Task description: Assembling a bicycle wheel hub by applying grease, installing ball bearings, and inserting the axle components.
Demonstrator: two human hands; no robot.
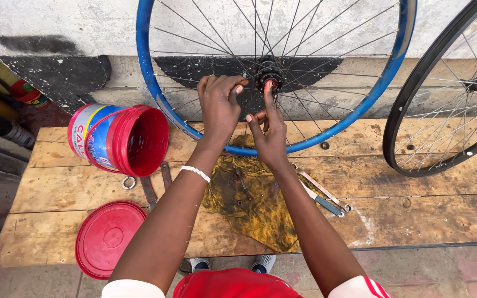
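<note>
Wooden bench (426, 215) against wall | blue wheel (164, 105) upright on it | left hand (219, 105) pinching spokes beside hub (269, 74) | right hand (269, 135), forefinger pressing hub | risk: wheel may roll off; small parts on yellow rag (260, 215) may scatter.

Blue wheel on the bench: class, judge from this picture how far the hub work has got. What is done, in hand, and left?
Done: the tub lies open, its red lid off, and small parts sit on the yellow rag. In hand: the left hand steadies the blue wheel while the right hand presses a pink-smeared fingertip into the hub. Left: the rag's parts and the wrenches lie unused.
</note>
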